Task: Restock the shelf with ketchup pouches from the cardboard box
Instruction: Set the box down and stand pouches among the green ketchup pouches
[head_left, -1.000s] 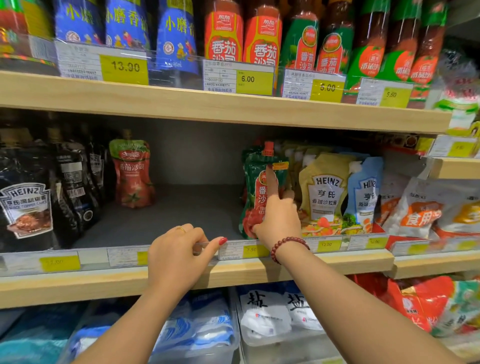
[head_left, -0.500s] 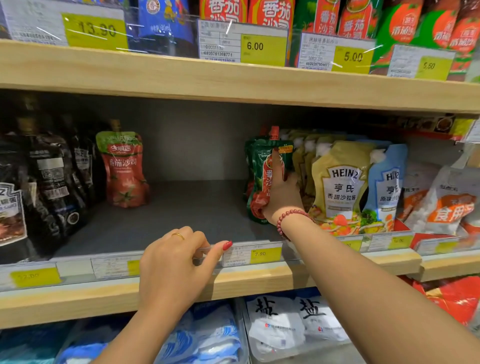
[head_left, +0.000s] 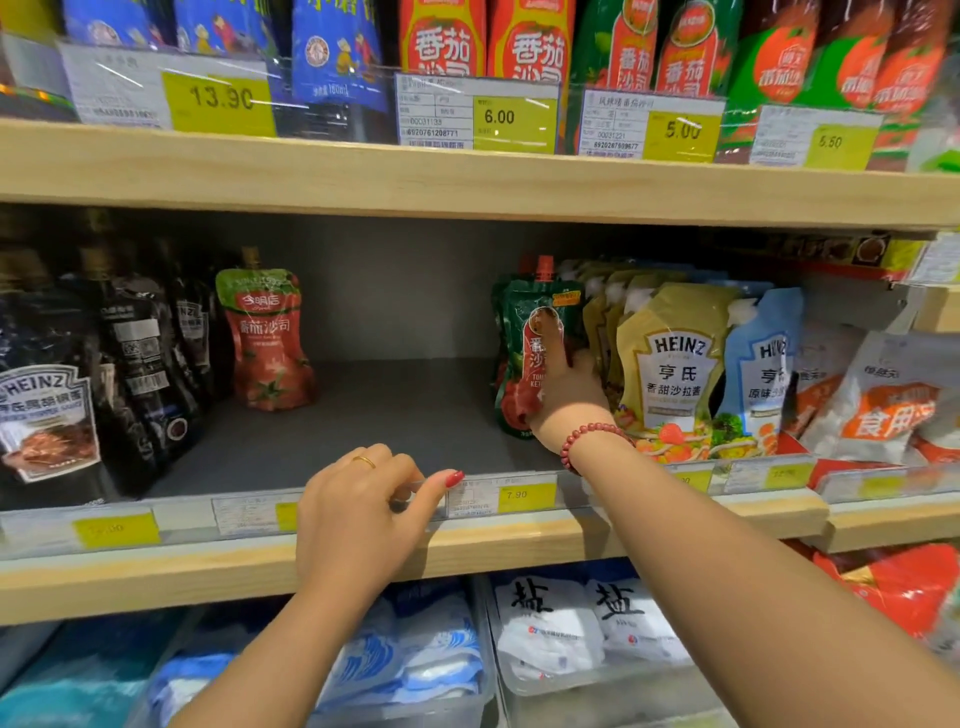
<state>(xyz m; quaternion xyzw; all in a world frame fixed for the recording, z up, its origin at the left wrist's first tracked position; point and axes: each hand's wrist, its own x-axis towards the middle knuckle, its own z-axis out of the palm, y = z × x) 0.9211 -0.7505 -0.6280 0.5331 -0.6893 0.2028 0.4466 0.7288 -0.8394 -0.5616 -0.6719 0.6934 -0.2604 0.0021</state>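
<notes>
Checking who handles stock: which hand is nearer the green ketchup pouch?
Right. The right hand presses against the green ketchup pouch; the left hand rests apart, on the shelf's front edge.

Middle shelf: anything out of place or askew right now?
A wide bare gap in the middle shelf. One red ketchup pouch stands alone at its left; the green ketchup pouch under the right hand leans slightly.
</notes>
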